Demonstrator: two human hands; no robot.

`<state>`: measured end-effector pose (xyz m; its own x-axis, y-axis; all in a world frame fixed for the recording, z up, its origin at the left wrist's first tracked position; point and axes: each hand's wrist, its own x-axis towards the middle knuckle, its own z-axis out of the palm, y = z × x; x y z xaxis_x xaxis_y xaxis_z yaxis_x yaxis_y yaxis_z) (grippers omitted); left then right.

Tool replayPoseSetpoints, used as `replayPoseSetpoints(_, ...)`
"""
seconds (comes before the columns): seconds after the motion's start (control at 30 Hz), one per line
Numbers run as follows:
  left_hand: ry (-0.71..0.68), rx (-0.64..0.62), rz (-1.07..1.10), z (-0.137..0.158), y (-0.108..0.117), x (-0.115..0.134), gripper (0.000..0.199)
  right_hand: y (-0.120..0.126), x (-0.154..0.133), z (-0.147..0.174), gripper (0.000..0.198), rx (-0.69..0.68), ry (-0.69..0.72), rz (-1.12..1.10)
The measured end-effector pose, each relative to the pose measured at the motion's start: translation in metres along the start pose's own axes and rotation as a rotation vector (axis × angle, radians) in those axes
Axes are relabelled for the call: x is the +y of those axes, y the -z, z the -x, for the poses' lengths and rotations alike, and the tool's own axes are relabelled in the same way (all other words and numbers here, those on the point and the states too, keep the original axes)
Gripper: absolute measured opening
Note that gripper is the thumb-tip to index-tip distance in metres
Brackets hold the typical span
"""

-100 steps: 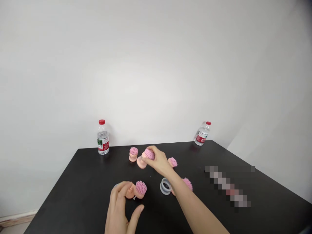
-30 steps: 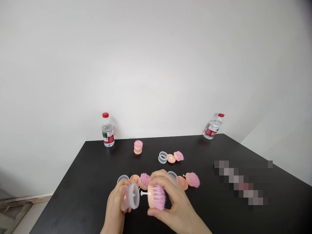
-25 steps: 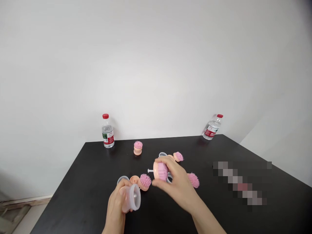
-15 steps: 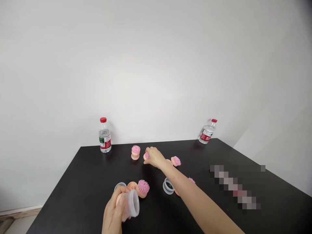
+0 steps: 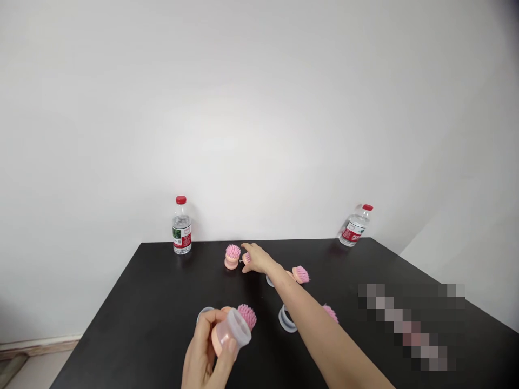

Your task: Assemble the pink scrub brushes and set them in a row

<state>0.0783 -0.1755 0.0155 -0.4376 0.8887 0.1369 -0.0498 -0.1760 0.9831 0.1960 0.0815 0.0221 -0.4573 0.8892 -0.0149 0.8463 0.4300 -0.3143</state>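
My left hand (image 5: 206, 348) grips a soap-dispensing brush body (image 5: 229, 333), a translucent cup with a peach end, its open rim tilted up to the right. At the far side of the table, my right hand (image 5: 258, 259) has thumb and fingers around a small peach brush head (image 5: 246, 259) with pink bristles. A thin pale tip sticks out from its left side; my palm hides the rest. Just left of it, an assembled brush (image 5: 232, 256) stands upright, bristles up. Behind the held body, another pink-bristled head (image 5: 247, 316) shows, partly covered.
On the black table (image 5: 162, 302) lie a translucent ring (image 5: 286, 320), another bristled head (image 5: 300, 274) and one (image 5: 330, 312) half behind my right forearm. A water bottle (image 5: 182, 227) stands at the back left; a second bottle (image 5: 356, 227) leans on the wall. A pixelated strip covers the right side.
My left hand has turned the brush body so its rim points more upward. My right hand stays around the far brush head, which now shows its pale tip. The view has shifted slightly left.
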Motion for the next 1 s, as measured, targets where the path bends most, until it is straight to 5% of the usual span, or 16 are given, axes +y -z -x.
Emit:
replayPoseSetpoints(0.23,0.026,-0.010,0.087,0.001,-0.004,-0.007,0.054,0.022,-0.024,0.074,0.049,0.181,0.154,-0.248)
replayPoseSetpoints(0.37,0.035,-0.026,0.222,-0.001,-0.007,-0.011,0.061,0.017,-0.045,0.142,0.027,0.112,0.264,-0.461)
replayPoseSetpoints(0.47,0.031,-0.031,0.265,-0.002,-0.006,-0.010,0.051,0.005,-0.057,0.175,0.047,0.099,0.321,-0.672)
replayPoseSetpoints(1.0,-0.120,-0.220,-0.156,-0.006,0.007,-0.006,0.030,-0.010,-0.061,0.197,0.042,0.199,0.387,-0.743)
